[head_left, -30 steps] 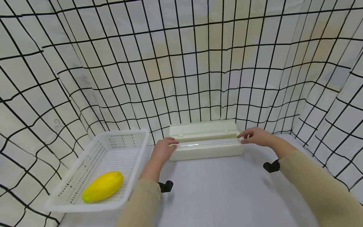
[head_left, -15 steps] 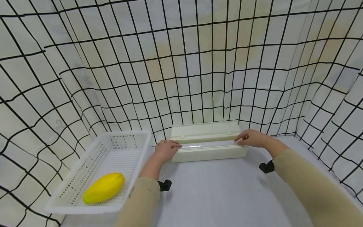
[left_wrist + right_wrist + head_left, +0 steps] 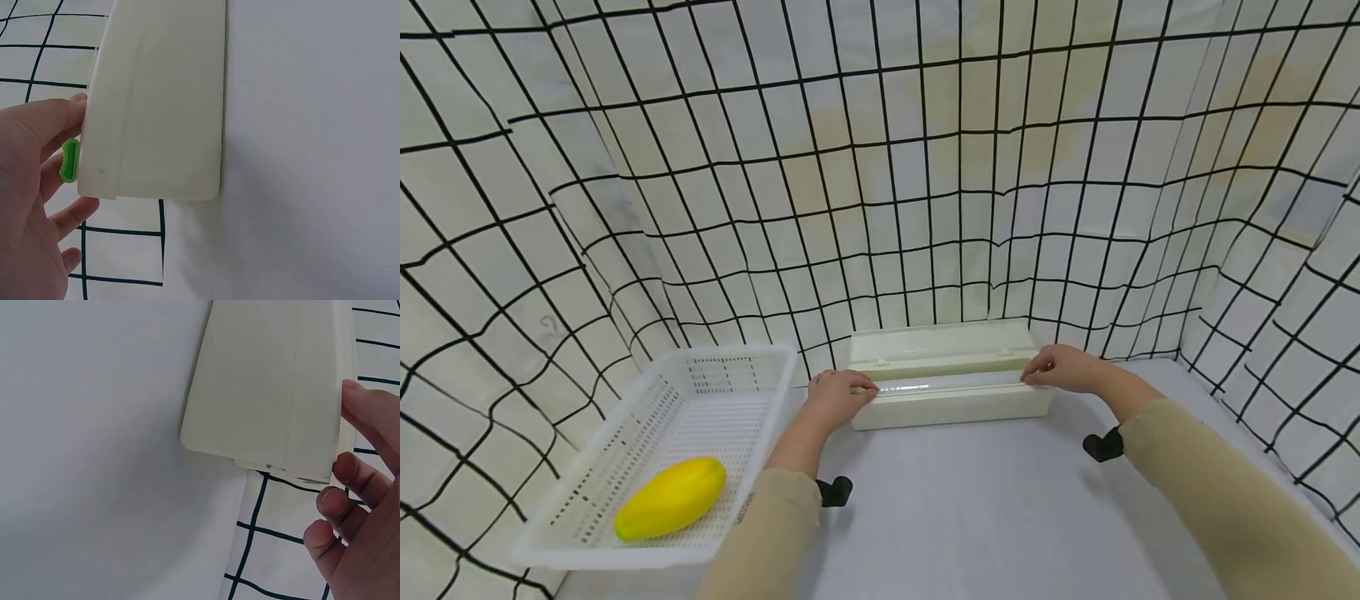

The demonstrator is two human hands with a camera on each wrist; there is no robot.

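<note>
A long cream plastic-wrap dispenser box (image 3: 951, 392) lies crosswise at the back of the white tabletop (image 3: 985, 508), close against the black-gridded backdrop (image 3: 880, 183), with its lid (image 3: 942, 343) swung open and leaning back. Along the open trough a glossy strip of film roll (image 3: 947, 383) shows.

The left hand (image 3: 837, 397) rests at the box's left end, fingers laid over the front top edge; in the left wrist view the fingers (image 3: 59, 119) curl against the end of the box (image 3: 156, 100), where a small green tab (image 3: 70, 160) sits between them (whether they actually pinch the tab cannot be told). The right hand (image 3: 1063, 367) is at the right end, fingertips curled onto the top edge; in the right wrist view its fingers (image 3: 369, 419) touch the corner of the box (image 3: 275, 381), the lower ones loosely bent beside it.

To the left of the box, just beside the left forearm, stands a white perforated basket (image 3: 752, 354) holding a yellow fruit (image 3: 671, 498), mango-like in shape, near its front end. Both sleeves are tan.
</note>
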